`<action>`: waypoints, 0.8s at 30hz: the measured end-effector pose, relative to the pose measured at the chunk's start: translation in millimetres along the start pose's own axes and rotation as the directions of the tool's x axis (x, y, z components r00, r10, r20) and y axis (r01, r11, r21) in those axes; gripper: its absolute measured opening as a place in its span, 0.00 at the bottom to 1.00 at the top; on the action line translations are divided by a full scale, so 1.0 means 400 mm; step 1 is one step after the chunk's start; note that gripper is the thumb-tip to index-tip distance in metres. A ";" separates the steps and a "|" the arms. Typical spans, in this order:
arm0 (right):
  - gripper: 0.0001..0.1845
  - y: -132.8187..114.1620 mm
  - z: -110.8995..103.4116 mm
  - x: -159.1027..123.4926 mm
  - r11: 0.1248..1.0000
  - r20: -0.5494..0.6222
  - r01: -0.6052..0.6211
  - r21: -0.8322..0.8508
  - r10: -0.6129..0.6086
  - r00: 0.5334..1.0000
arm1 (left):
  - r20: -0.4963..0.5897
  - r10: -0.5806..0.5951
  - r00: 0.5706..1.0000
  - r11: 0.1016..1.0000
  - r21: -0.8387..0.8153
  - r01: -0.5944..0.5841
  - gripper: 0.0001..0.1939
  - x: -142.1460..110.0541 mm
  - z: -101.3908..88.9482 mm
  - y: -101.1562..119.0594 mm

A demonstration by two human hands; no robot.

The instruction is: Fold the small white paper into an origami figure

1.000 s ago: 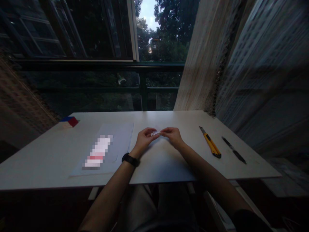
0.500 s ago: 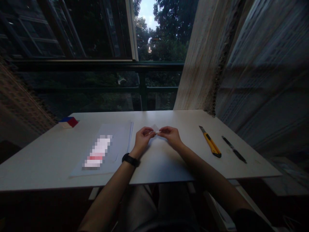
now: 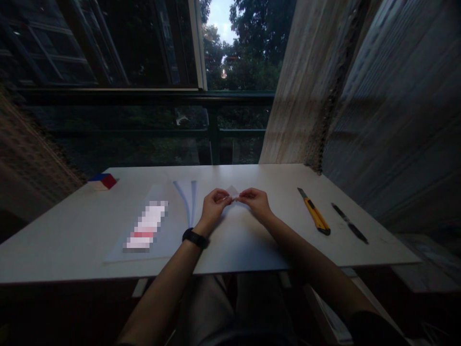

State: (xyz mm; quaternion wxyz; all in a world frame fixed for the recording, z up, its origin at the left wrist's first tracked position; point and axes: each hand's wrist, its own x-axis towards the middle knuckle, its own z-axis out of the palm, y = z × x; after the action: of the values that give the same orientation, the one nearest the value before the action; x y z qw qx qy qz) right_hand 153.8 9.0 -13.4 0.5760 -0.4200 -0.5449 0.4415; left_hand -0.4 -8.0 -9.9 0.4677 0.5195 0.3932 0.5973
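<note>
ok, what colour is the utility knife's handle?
The utility knife's handle is yellow with black parts, seen best in the head view, the only one here.

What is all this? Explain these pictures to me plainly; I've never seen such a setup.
No machine here: these are a person's bare hands. One head-worn camera, looking forward and down, takes every picture. The left hand and right hand share a fingertip grip on a small pale piece, probably paper. On the white table, white sheets, partly pixelated, and a colored cube lie to the left; a yellow cutter and dark pen lie to the right.
</note>
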 end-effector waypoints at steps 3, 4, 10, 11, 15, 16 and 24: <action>0.17 0.004 -0.001 0.001 1.000 -0.018 0.000 -0.017 0.000 1.000 | 0.008 0.003 1.000 1.000 0.000 -0.003 0.15 -0.002 0.002 0.003; 0.17 0.003 0.000 0.000 1.000 -0.025 -0.007 -0.018 0.006 1.000 | 0.007 0.007 1.000 1.000 0.001 -0.007 0.15 -0.003 0.002 0.003; 0.16 0.001 0.003 0.000 0.997 -0.031 -0.070 0.041 0.071 0.997 | 0.000 0.031 1.000 0.998 0.050 -0.031 0.13 0.000 -0.001 0.003; 0.16 0.002 0.003 0.001 0.996 -0.030 -0.076 0.056 0.077 0.997 | 0.007 0.028 1.000 0.999 0.041 -0.028 0.14 0.000 -0.001 0.003; 0.16 0.011 0.003 0.002 0.990 -0.034 -0.101 0.101 0.105 0.994 | 0.034 0.007 0.999 1.000 0.010 -0.007 0.15 -0.001 -0.001 0.003; 0.16 0.013 0.003 0.002 0.989 -0.035 -0.108 0.105 0.113 0.993 | 0.035 0.004 0.999 1.000 0.005 -0.004 0.15 -0.001 0.000 0.003; 0.19 0.013 0.005 0.000 0.991 -0.030 -0.082 0.103 0.086 0.996 | 0.037 0.019 0.999 1.000 0.008 -0.019 0.15 0.000 0.000 -0.003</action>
State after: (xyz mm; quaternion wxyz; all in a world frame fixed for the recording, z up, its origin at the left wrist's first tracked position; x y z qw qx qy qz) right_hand 151.6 10.3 -18.4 0.5868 -0.4204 -0.4935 0.4852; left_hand -0.4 -7.5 -11.1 0.4669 0.5361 0.3822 0.5903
